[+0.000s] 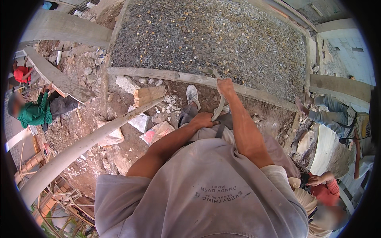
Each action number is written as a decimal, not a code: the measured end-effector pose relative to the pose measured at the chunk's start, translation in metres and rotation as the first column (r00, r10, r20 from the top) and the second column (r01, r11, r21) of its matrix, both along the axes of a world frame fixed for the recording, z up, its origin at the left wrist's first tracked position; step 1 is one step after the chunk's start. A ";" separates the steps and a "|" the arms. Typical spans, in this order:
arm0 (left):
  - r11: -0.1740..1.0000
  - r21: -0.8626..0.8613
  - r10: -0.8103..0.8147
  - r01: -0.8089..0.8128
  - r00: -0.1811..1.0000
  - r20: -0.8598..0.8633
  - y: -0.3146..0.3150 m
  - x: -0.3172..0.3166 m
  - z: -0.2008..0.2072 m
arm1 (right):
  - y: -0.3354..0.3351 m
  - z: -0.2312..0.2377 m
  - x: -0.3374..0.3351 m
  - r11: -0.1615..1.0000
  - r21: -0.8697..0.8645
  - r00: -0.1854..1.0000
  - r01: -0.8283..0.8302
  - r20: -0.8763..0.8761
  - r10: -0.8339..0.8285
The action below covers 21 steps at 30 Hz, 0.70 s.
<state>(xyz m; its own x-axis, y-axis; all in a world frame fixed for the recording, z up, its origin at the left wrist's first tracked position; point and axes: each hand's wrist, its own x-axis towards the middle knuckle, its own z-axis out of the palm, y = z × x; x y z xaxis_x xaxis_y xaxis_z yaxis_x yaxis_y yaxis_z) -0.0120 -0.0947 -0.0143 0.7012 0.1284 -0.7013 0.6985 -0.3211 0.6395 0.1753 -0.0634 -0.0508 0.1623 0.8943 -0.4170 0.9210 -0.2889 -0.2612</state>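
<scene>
One stretch of rubble-strewn dirt ground (274,123) before a broad gravel bed (206,39), a long edge board (170,74) between, then a pale strip (220,105), upper part wrapped in the fingers of the right hand (226,87), lower end at the left hand (204,119), grip there impossible to tell.

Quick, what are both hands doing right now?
Right hand: closed, holding a thin grey stick.
Left hand: curled by its lower end; can't tell if it's gripping.

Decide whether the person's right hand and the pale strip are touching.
Touching. The head view shows the right hand closed around the pale strip, which emerges above and below the fist.
</scene>
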 end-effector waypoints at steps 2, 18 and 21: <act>0.999 0.009 0.035 -0.035 0.999 -0.001 0.001 -0.005 0.000 | 0.010 0.006 -0.007 0.999 -0.021 0.998 -0.029 -0.050 0.028; 0.954 0.100 0.280 -0.284 0.959 0.046 0.016 -0.035 -0.008 | 0.091 0.079 -0.081 0.830 -0.238 0.699 0.505 -0.452 -0.555; 0.933 0.098 0.336 -0.345 0.937 0.094 0.020 -0.036 -0.003 | 0.099 0.096 -0.087 0.832 -0.272 0.669 0.484 -0.498 -0.552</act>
<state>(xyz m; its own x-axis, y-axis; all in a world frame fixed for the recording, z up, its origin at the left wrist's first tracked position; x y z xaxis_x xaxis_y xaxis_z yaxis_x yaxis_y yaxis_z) -0.0478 -0.0749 -0.0175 0.6512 0.4432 -0.6160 0.7302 -0.1446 0.6678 0.0880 0.0355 0.0454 0.3058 0.6792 -0.6672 0.3294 -0.7330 -0.5952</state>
